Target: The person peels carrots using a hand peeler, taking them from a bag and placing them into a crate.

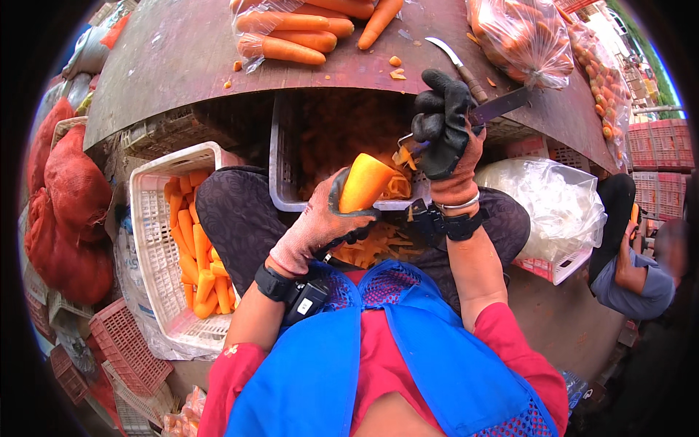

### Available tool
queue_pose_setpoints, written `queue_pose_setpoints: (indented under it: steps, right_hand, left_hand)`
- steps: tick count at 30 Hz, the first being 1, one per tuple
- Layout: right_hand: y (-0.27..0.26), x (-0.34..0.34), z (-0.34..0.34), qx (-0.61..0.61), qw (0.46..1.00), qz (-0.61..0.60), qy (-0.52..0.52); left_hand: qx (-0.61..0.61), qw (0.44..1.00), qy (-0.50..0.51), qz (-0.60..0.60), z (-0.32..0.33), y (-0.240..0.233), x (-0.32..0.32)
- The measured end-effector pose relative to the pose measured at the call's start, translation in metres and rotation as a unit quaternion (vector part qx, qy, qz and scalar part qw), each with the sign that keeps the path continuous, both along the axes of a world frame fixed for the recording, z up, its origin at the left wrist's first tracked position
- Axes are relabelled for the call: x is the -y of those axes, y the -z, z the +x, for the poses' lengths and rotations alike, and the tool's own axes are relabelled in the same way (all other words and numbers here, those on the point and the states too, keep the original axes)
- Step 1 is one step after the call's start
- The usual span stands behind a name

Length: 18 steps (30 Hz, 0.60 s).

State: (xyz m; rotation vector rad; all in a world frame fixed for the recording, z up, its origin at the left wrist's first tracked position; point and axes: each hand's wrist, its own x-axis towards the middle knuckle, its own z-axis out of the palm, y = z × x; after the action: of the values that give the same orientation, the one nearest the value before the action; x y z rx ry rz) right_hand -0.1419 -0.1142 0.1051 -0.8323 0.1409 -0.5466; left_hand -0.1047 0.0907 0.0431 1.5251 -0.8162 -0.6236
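Observation:
My left hand (pixel 333 213), in a pink glove with a black palm, grips a peeled carrot (pixel 365 183) with its thick cut end pointing up. Beside it, my right hand (pixel 449 128), gloved too, is closed around a peeler (pixel 408 141); the handle is mostly hidden by the fingers. Carrot peel (pixel 404 158) hangs by the peeler's metal end. A broad dark blade (pixel 499 106) juts out behind the right hand; whether the hand holds it cannot be told. Below both hands, a grey plastic crate (pixel 277 158) between my knees contains orange peelings.
At left, a white crate (pixel 144 218) holds peeled carrots (pixel 202 246). On the table (pixel 180 60) lie bagged carrots (pixel 300 33), a curved knife (pixel 458 63) and another carrot bag (pixel 521 41). Clear plastic bags (pixel 546 207) fill a crate at right, near another person (pixel 636 273). Red sacks (pixel 73 218) stand left.

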Motion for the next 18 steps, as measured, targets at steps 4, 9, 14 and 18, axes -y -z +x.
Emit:
queue_pose_setpoints:
  steps: [4,9,14,18]
  right_hand:
    - [0.002,-0.025,0.007,-0.040,0.999,-0.016,0.000]
    - [-0.001,-0.007,0.018,-0.042,0.997,-0.017,0.069]
    - [0.009,-0.025,0.031,-0.097,0.994,-0.047,0.017]
    - [0.016,0.000,0.026,-0.173,0.982,-0.017,0.067]
  left_hand:
    - [-0.011,0.995,-0.023,0.097,0.001,-0.027,0.007]
    - [0.139,0.980,-0.067,0.125,0.003,-0.022,0.003]
    - [0.299,0.929,-0.095,0.198,0.008,-0.009,-0.002]
    - [0.336,0.914,-0.122,0.192,0.015,-0.013,-0.006]
